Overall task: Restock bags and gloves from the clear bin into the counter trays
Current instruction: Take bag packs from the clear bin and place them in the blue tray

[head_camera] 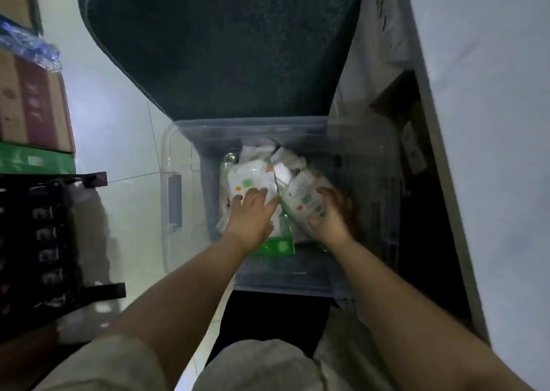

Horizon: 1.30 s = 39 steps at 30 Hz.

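Low in the centre of the frame, the clear bin (178, 188) sits on the floor with both your arms reaching down into it. Your left grip (253, 215) lies on top of the left packet (250, 180) with its fingers fairly straight and spread over the wrapper. It reads as released and only resting there, though I cannot tell whether the thumb is tucked under the edge. Your right grip (330, 215) is curled round the right packet (300, 195), thumb on the near face and fingers over the far edge, grasping it.

I judge you to be at the very start of a restocking round. The stock is in the bin, nothing is lifted clear of its rim, and the counter trays are nowhere in view, so no delivery to a tabletop can be confirmed. Lifting out, carrying and sorting all look left to do.

By count there is one clear bin and two grips. Two white packets with green and orange print lie under your grips. Toward the upper part of the bin are further packets (287, 159), at least three, though blur and overlap prevent an exact total. Whether they hold bags or gloves is too blurred to read.
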Motion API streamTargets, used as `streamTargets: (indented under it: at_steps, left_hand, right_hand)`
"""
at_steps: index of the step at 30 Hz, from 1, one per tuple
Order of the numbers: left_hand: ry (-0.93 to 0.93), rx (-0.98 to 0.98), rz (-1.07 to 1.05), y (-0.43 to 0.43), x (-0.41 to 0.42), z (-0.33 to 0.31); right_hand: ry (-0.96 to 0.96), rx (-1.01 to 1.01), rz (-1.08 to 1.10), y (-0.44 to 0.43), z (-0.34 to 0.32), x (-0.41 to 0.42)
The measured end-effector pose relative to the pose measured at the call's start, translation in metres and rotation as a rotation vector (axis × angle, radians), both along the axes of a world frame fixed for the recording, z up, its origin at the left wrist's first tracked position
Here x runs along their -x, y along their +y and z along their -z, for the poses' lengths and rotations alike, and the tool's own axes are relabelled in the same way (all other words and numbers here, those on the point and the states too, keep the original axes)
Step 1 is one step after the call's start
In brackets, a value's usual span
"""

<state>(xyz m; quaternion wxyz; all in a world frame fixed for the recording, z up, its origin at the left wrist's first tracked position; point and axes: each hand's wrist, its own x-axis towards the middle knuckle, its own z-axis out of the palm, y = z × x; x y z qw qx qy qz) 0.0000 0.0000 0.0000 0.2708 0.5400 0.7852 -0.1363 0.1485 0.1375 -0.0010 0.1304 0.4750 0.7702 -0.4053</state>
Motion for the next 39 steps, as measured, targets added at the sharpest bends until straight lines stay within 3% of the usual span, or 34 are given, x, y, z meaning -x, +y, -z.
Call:
streamTargets:
  at_steps: [4, 10, 14, 17, 22, 28, 35, 39]
  left_hand:
    - [0.041, -0.032, 0.141, 0.024, 0.021, 0.033]
    - [0.109, -0.058, 0.301, 0.024, 0.033, 0.051]
    - [0.117, -0.121, 0.334, 0.012, 0.040, 0.039]
    - [0.109, -0.179, 0.374, 0.003, 0.046, 0.027]
    - [0.158, -0.096, 0.474, -0.015, 0.052, 0.008]
    - [0.173, -0.112, 0.436, -0.027, 0.058, -0.020]
    - [0.205, -0.385, 0.278, -0.027, 0.066, -0.085]
    - [0.073, -0.489, 0.147, -0.023, 0.070, -0.128]
  right_hand:
    - [-0.128, -0.097, -0.029, 0.016, 0.032, 0.008]
    - [-0.226, -0.001, 0.035, 0.020, 0.059, 0.019]
    - [-0.145, -0.140, 0.036, 0.008, 0.048, 0.016]
    - [-0.070, -0.086, 0.005, 0.003, 0.040, 0.014]
    - [-0.021, -0.098, -0.160, -0.003, 0.026, 0.008]
    - [0.095, -0.013, -0.138, -0.006, -0.008, 0.024]
    - [0.108, -0.225, -0.272, 0.006, -0.083, 0.044]
    - [0.144, -0.346, -0.302, 0.002, -0.137, 0.051]
